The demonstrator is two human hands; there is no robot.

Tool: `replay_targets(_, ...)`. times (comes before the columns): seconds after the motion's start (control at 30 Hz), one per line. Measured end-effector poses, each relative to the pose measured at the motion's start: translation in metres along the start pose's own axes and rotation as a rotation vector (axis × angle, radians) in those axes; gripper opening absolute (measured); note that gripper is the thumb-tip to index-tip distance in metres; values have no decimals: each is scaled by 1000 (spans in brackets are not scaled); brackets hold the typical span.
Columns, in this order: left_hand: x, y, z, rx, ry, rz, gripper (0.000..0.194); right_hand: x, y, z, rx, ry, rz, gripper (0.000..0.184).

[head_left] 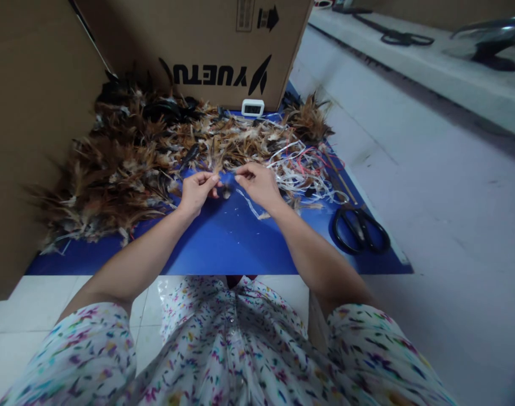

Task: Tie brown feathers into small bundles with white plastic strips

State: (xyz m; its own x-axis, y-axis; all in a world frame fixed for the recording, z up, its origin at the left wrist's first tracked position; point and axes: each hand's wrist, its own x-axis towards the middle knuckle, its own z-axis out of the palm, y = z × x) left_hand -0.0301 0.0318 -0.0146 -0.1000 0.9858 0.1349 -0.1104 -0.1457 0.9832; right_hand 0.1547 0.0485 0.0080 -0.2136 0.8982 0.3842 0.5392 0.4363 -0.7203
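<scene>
My left hand (197,190) and my right hand (257,183) meet over a blue mat (223,242), fingers pinched together. Between them I hold a small bunch of brown feathers (224,183), its tips pointing away from me. A white plastic strip (249,206) trails down from my right hand onto the mat. A large heap of brown feathers (126,163) lies just beyond and to the left of my hands.
Tangled white and pink plastic strips (303,169) lie right of my hands. Black scissors (361,230) rest at the mat's right edge. A cardboard box (198,51) stands behind, a small white timer (252,107) before it. Another cardboard wall (29,141) stands left.
</scene>
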Motion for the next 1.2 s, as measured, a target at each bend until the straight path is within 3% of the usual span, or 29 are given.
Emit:
replay_targets(0.1, 1, 2, 0, -49, 27, 0, 34, -5, -4, 3, -231, -179, -55, 8)
replay_targets(0.27, 2, 2, -1, -36, 53, 23, 39, -13, -8, 15, -488, -261, -68, 25)
replay_targets(0.53, 4, -1, -3, -34, 59, 47, 36, -14, -8, 20, -541, -313, -99, 17)
replay_targets(0.83, 3, 3, 0, -47, 96, 8, 33, -14, -13, 21, -642, -347, -165, 30)
replay_targets(0.97, 3, 6, 0, -67, 138, -21, 26, -10, -8, 17, -477, -260, -106, 20)
replay_targets(1.13, 2, 7, 0, -117, 138, -86, 20, 0, 6, 10, 32, -9, 12, 9)
replay_targets(1.2, 2, 7, 0, -122, 114, -105, 22, 3, 9, 9, 235, 36, 74, 8)
